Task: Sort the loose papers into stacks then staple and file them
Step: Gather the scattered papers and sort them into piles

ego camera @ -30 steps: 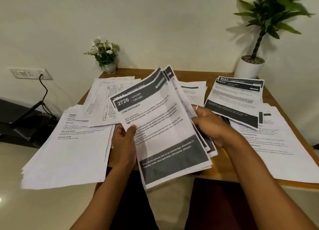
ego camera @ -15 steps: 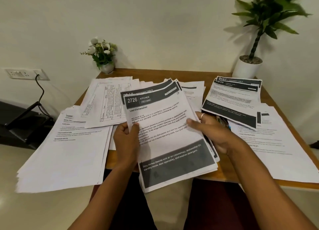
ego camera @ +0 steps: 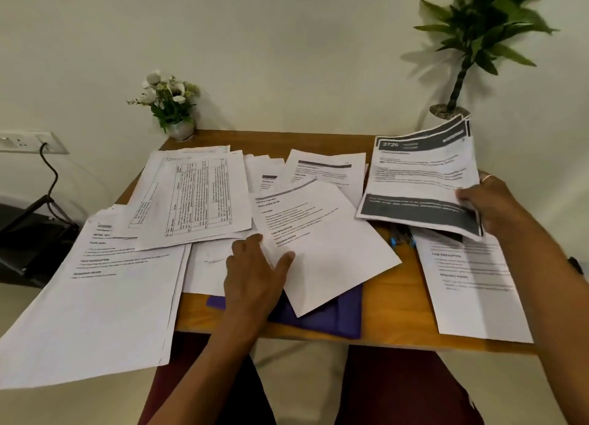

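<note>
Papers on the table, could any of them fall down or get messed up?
The left stack hangs far over the table edge; a bump could tip it onto the floor. The right hand grips the dark-banded bundle by one edge only, its sheets fanned, so some might slide out.

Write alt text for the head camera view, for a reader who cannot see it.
The right hand holds a sheaf of dark-banded sheets above the right side of a wooden table, while the left hand rests open on loose white sheets. Other paper stacks cover the table; a purple folder lies near its front edge.
</note>
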Demonstrator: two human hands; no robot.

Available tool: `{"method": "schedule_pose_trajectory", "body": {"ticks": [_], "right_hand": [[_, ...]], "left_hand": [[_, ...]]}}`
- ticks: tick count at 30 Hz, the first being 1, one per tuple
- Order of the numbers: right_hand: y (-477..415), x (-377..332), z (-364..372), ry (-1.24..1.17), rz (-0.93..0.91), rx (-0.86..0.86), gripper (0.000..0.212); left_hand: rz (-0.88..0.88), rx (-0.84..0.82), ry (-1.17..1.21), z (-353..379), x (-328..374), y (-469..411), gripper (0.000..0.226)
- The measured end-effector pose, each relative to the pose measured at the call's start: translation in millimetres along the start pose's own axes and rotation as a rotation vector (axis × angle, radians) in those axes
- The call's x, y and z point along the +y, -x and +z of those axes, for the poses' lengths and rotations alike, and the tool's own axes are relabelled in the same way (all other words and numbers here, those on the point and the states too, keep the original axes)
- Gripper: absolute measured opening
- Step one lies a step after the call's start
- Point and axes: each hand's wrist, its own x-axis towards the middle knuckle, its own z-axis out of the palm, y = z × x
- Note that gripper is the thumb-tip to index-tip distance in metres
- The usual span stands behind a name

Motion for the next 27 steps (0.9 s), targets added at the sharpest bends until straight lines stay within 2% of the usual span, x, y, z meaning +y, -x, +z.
{"method": "schedule_pose_trajectory", "body": {"ticks": [4, 7, 10, 13, 15, 17, 20, 22, 27], "right_hand": [[-15, 7, -6, 0.186, -0.025, 0.004, 0.059], [-25, 26, -1, 0.413, -0.013, 0.081, 0.050], [-12, 27, 16, 0.663, 0.004, 0.263, 0.058], [7, 21, 36, 0.681, -0.137, 0.380, 0.059], [27, 17, 54, 0.587, -0.266, 0.272, 0.050], [53, 10, 73, 0.486, -0.360, 0.083, 0.040], [93, 0, 91, 0.347, -0.315, -0.155, 0.039], [110, -1, 99, 0.288, -0.256, -0.269, 0.047], [130, 0, 113, 0.237, -0.122, -0.358, 0.065]], "left_hand": [[-0.026, -0.029, -0.121, 5, 11, 1, 0.093], [-0.030, -0.054, -0.153, 8, 15, 2, 0.090], [-0.044, -0.072, -0.128, 7, 18, 1, 0.084], [-0.052, -0.076, -0.064, 5, 21, -1, 0.077], [-0.050, -0.067, -0.016, 3, 22, -2, 0.068], [-0.017, -0.056, 0.042, 1, 23, 1, 0.059], [0.059, -0.049, 0.169, -2, 24, 10, 0.048], [0.087, -0.047, 0.266, -7, 24, 16, 0.044], [0.075, -0.025, 0.468, -36, 12, 28, 0.042]]}}
